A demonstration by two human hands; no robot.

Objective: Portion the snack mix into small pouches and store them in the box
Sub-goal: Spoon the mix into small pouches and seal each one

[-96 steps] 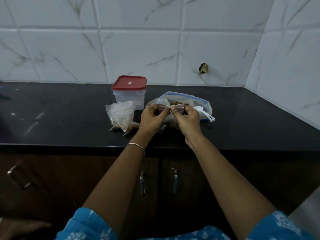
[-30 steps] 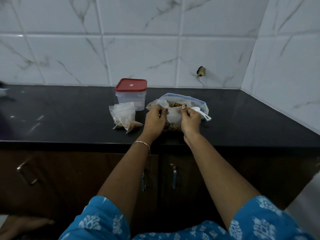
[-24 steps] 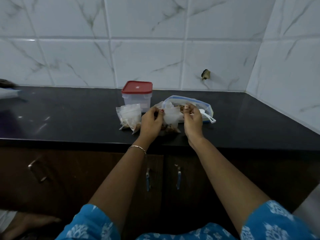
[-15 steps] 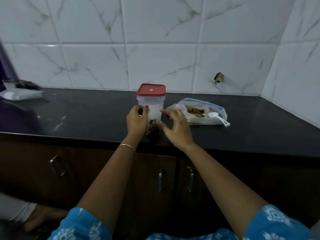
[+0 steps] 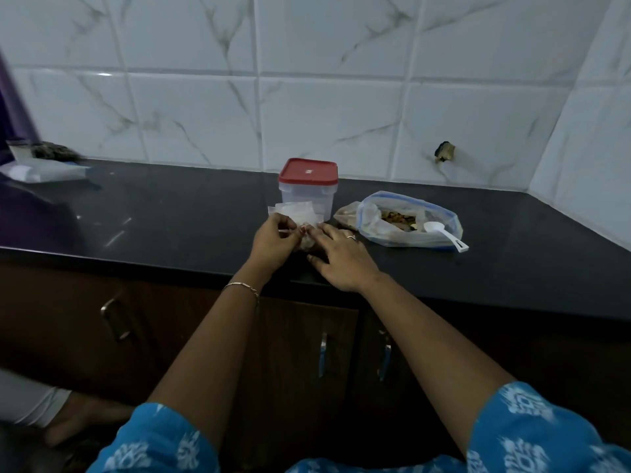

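At the centre of the frame, the left hand [image 5: 273,238] pinches a pouch [image 5: 295,213] just in front of the closed box [image 5: 307,196]. The right hand [image 5: 341,262] lies spread beside it. It is probably best to lay the pouches flat, then open the box.

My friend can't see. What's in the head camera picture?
On a black counter, the left hand pinches a clear pouch while the right hand lies open beside it. Behind stand a red-lidded box and a snack bag holding a white scoop.

Dim, bluish light; faint glare streaks on the dark counter [image 5: 136,213]; wide-angle bowing at edges.
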